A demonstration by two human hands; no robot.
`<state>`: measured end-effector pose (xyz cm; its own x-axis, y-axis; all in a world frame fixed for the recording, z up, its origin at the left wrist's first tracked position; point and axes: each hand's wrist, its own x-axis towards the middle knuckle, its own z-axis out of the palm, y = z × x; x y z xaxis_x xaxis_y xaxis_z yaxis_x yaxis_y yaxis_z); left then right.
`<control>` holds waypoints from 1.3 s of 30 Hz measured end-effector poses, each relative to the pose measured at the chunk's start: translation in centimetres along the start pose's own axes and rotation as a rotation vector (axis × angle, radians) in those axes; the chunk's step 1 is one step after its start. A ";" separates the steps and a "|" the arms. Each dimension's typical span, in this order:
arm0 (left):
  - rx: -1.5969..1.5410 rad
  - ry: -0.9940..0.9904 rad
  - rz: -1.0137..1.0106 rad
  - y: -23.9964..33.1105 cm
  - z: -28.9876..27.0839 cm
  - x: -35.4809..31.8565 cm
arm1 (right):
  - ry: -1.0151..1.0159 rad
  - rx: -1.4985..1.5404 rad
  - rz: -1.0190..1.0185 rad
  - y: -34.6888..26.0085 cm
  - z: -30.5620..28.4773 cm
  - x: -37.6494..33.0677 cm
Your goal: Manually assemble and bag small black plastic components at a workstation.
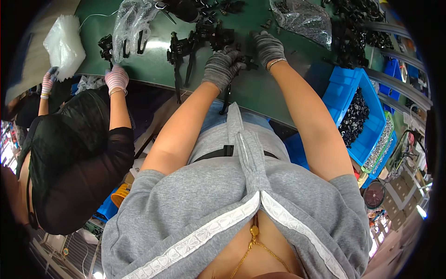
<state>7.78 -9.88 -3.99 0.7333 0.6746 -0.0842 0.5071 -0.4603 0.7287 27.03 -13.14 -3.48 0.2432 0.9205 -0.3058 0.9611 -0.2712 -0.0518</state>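
Observation:
My left hand [220, 69], in a grey striped knit glove, is wrapped round a black lever assembly [226, 96] at the table's near edge. Its long arm hangs down past the edge, and its body is partly under my fingers. To the right, my right hand [269, 49], gloved alike, is low over the green table with its fingers curled together. Whatever its fingertips hold is hidden. Small bolts [266, 24] lie just beyond that hand. More black lever assemblies [179, 51] rest left of my left hand, their long arms reaching toward me.
The green table [304, 63] carries a clear plastic bag [304, 21] and a heap of black parts [353, 28]. Blue bins [341, 95] of small parts stand at right. At left, a co-worker's striped-gloved hand [116, 79] is at a black part; the other is near white packaging sheets [65, 46].

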 end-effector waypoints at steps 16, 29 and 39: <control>-0.153 -0.177 -0.153 -0.4 0.3 1.0 | -0.052 0.206 -0.223 -3.3 -5.5 -5.4; -0.072 -0.030 -0.013 -0.8 0.4 0.5 | -0.200 0.073 -0.275 -2.5 -6.0 -3.5; -0.120 -0.054 -0.032 -1.3 0.8 0.7 | -0.181 -0.284 -0.394 -5.2 -7.3 -3.3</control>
<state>8.03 -9.25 -5.56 0.7426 0.6543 -0.1431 0.4755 -0.3645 0.8006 22.18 -12.75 4.75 -0.1467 0.8672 -0.4759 0.9789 0.1966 0.0564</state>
